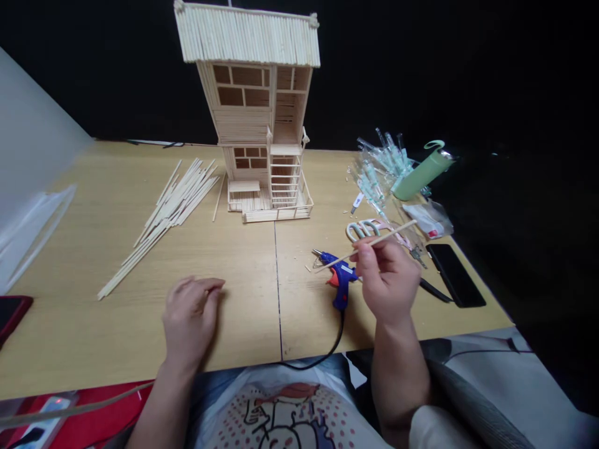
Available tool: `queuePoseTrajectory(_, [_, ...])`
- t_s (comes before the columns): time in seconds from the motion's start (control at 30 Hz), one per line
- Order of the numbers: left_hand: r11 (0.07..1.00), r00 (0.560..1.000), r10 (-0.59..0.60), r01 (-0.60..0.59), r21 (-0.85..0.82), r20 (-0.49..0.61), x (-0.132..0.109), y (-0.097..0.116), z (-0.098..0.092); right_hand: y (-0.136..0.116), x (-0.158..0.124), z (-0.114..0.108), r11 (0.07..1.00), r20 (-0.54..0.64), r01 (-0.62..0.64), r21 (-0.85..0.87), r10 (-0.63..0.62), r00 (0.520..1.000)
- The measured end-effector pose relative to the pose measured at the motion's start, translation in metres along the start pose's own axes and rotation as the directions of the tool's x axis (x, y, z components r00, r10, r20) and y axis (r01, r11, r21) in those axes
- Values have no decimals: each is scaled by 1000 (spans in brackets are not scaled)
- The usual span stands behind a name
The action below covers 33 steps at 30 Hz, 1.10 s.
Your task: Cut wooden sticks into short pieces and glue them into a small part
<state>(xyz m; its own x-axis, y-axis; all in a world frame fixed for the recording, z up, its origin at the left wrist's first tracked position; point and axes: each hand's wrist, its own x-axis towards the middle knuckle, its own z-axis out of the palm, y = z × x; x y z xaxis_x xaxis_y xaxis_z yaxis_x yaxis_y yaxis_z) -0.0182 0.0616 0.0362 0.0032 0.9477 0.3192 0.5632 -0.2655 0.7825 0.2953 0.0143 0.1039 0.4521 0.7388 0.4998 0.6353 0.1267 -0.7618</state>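
My right hand (388, 277) pinches a thin wooden stick (402, 230) that slants up to the right above the table. A blue hot glue gun (339, 279) lies just left of that hand, its nozzle pointing left and its black cord running toward me. My left hand (189, 318) rests on the wooden table (140, 299) with its fingers curled inward and holding nothing. A tall model house (259, 112) built of sticks stands at the middle back. A loose pile of long sticks (171, 209) lies to the house's left.
White-handled scissors (365, 229) lie beyond my right hand. Clear packets (377, 168), a green bottle (421, 174) and a small plastic bag (428, 219) sit at the back right. A black phone (456, 274) lies near the right edge. A red object (12, 312) sits at the left edge.
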Motion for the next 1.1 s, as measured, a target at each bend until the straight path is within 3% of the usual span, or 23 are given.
queuePoseTrajectory(0.13, [958,975,-199,214,-192,94,-8,13,12,-5,-1,3,996,115,75,-50,-69,991])
queuePoseTrajectory(0.2, [882,943,-271,323,-342,192,-10,21,17,-8,-2,6,995,151,96,-40,-89,985])
queuePoseTrajectory(0.23, [790,911,-315,408,-457,267,-11,25,19,-9,-2,7,995,166,96,-26,-90,982])
queuePoseTrajectory(0.3, [477,808,-371,589,-653,457,-9,32,23,-10,-5,10,996,194,87,3,-86,977])
queuePoseTrajectory(0.37, [206,706,-364,697,-687,607,-5,37,25,-10,-8,14,996,215,78,30,-83,973])
queuePoseTrajectory(0.43, [90,653,-338,739,-667,678,-2,40,24,-11,-11,18,996,230,68,54,-79,970])
queuePoseTrajectory(0.57, [124,688,-279,717,-686,670,-1,46,19,-18,-19,26,961,338,-78,265,-17,941])
queuePoseTrajectory(0.67, [208,736,-224,677,-706,639,-3,51,16,-28,-24,36,900,517,-240,363,19,856])
queuePoseTrajectory(0.73, [241,759,-188,651,-720,623,-4,54,15,-37,-28,45,944,564,-182,276,-6,826])
queuePoseTrajectory(0.8, [250,776,-168,630,-735,608,-6,55,16,-44,-31,56,990,567,-45,136,-41,823])
queuePoseTrajectory(0.9, [257,783,-166,621,-740,600,-10,57,20,-51,-38,76,995,601,85,-42,-43,798])
queuePoseTrajectory(0.97, [256,785,-169,619,-742,597,-10,58,21,-52,-41,86,990,606,120,-75,-50,794])
queuePoseTrajectory(1.1, [194,796,-175,605,-772,580,-4,56,13,-40,-31,87,990,460,137,29,-135,877])
